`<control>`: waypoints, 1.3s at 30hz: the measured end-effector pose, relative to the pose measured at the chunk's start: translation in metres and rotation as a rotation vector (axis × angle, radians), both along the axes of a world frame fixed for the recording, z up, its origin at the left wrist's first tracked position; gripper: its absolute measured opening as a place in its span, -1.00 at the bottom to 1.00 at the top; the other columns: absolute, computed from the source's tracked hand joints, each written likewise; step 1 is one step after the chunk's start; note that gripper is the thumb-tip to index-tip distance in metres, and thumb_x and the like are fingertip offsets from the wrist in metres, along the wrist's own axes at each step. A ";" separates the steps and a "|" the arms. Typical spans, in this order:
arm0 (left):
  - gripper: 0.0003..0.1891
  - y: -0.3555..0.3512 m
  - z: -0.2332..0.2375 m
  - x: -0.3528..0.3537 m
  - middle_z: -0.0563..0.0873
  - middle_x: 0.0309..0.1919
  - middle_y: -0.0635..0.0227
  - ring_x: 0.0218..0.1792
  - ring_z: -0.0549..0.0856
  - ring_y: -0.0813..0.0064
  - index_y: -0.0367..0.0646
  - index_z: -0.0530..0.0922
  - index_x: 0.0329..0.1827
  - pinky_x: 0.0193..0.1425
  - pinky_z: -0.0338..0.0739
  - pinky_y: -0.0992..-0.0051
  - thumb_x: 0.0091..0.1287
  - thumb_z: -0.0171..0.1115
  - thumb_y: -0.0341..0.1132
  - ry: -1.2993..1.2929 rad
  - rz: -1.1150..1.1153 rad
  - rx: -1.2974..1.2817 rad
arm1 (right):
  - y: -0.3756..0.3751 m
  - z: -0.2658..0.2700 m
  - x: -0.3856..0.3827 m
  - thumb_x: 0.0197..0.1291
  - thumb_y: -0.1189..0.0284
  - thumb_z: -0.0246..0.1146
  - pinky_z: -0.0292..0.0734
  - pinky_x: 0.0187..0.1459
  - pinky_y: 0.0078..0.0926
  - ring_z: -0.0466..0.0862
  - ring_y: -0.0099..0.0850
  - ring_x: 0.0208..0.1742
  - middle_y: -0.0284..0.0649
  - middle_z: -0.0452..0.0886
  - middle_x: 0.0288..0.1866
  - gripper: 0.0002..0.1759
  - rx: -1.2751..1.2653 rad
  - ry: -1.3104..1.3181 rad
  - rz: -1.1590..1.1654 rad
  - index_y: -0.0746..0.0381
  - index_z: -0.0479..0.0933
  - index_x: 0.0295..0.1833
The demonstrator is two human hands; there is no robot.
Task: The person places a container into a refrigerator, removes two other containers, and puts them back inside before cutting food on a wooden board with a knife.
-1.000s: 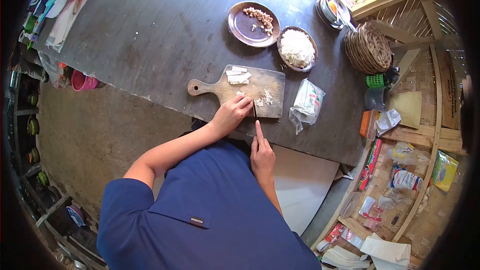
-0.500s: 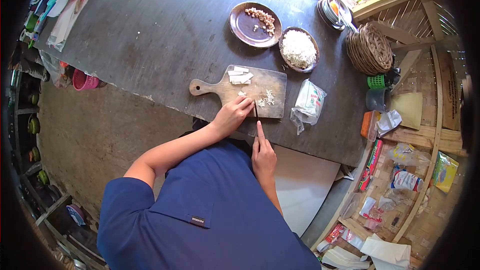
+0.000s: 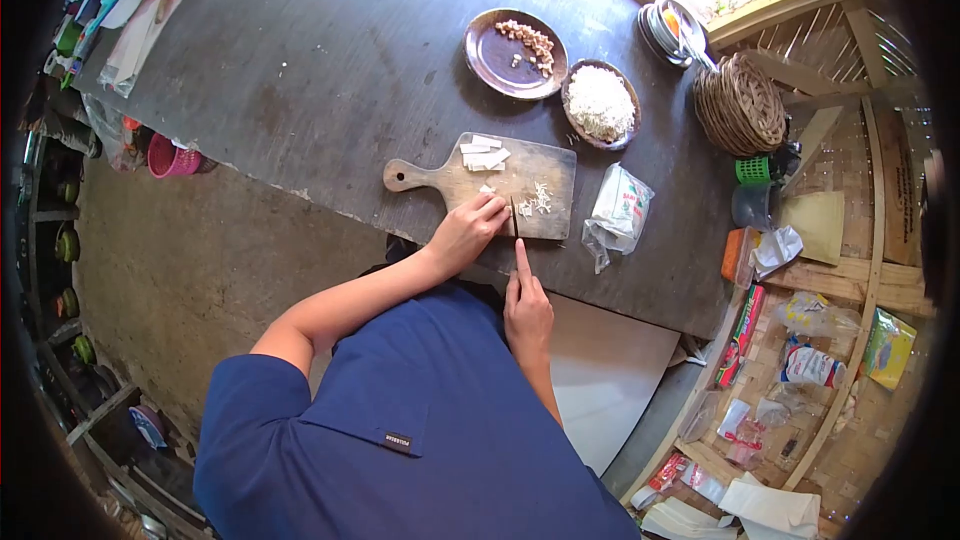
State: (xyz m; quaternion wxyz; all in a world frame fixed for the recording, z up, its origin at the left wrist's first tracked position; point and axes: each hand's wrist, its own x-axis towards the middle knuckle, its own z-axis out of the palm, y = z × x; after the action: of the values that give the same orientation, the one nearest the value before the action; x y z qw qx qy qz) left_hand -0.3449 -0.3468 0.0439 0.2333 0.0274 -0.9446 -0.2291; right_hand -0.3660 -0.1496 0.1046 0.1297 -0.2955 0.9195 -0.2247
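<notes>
A wooden cutting board [image 3: 452, 177] with a handle lies near the table's front edge. White slabs [image 3: 482, 153] rest at its far side and thin white slivers [image 3: 538, 198] at its right. My left hand [image 3: 465, 228] presses down on a small white piece at the board's near edge. My right hand [image 3: 526, 308] grips a knife [image 3: 514, 219], forefinger stretched along its spine, and the blade stands on the board right beside my left fingertips.
On the dark table [image 3: 300, 70] stand a brown plate of tan chunks [image 3: 515, 51], a bowl of white shreds [image 3: 600, 103] and a plastic bag [image 3: 616, 210]. A woven basket [image 3: 740, 102] and stacked metal dishes [image 3: 672, 24] are far right. Packets litter the bamboo floor [image 3: 820, 340].
Both hands stay at the board's near edge with the knife against the white piece; the view has shifted slightly, and the blade sits a touch nearer my left fingers.
</notes>
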 end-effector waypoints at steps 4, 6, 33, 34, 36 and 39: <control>-0.64 0.000 0.001 0.001 0.70 0.12 0.23 0.27 0.68 0.24 -0.32 0.70 0.11 0.42 0.62 0.36 0.29 0.28 -0.34 -0.016 -0.010 -0.006 | 0.010 -0.003 0.005 0.64 0.32 0.16 0.65 -0.28 0.09 0.72 -0.01 -0.38 -0.09 0.60 -0.33 -0.30 0.059 0.015 0.017 -0.29 0.22 0.79; -0.69 0.000 0.005 0.000 0.70 0.07 0.26 0.22 0.69 0.27 -0.30 0.71 0.07 0.35 0.65 0.36 0.31 0.33 -0.35 0.016 0.002 0.009 | 0.007 -0.008 0.002 0.64 0.32 0.16 0.66 -0.28 0.09 0.73 0.00 -0.37 -0.08 0.60 -0.33 -0.29 0.017 0.027 0.027 -0.31 0.20 0.79; -0.74 -0.002 0.003 0.000 0.71 0.02 0.29 0.18 0.71 0.28 -0.27 0.72 0.05 0.27 0.68 0.35 0.36 0.38 -0.35 0.030 0.002 0.040 | -0.004 0.016 0.001 0.65 0.36 0.13 0.62 -0.14 0.04 0.74 0.02 -0.26 -0.03 0.70 -0.23 -0.35 0.100 -0.084 -0.015 -0.19 0.29 0.77; -0.75 -0.002 0.003 0.001 0.71 0.02 0.28 0.18 0.71 0.27 -0.27 0.72 0.04 0.26 0.69 0.34 0.37 0.38 -0.35 0.051 0.002 0.038 | -0.002 0.015 0.003 0.65 0.36 0.13 0.62 -0.14 0.04 0.74 0.02 -0.26 -0.03 0.70 -0.23 -0.35 0.103 -0.085 -0.013 -0.19 0.29 0.77; -0.75 -0.001 0.004 0.001 0.71 0.02 0.28 0.18 0.71 0.27 -0.27 0.72 0.04 0.26 0.69 0.34 0.37 0.38 -0.35 0.050 0.011 0.050 | -0.001 0.008 0.005 0.66 0.35 0.12 0.62 -0.12 0.05 0.74 0.02 -0.25 -0.03 0.69 -0.23 -0.35 0.077 -0.085 -0.022 -0.19 0.28 0.77; -0.77 -0.003 0.007 0.001 0.70 0.02 0.28 0.17 0.70 0.26 -0.26 0.72 0.02 0.25 0.69 0.34 0.37 0.38 -0.36 0.051 0.017 0.056 | -0.007 -0.007 -0.001 0.62 0.35 0.17 0.67 -0.26 0.08 0.73 0.02 -0.38 -0.06 0.59 -0.34 -0.31 -0.024 0.009 0.006 -0.27 0.27 0.77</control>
State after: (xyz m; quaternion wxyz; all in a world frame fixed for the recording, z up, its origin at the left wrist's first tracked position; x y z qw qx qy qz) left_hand -0.3437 -0.3494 0.0504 0.2584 0.0362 -0.9313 -0.2542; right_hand -0.3666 -0.1565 0.0980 0.1225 -0.3007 0.9164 -0.2340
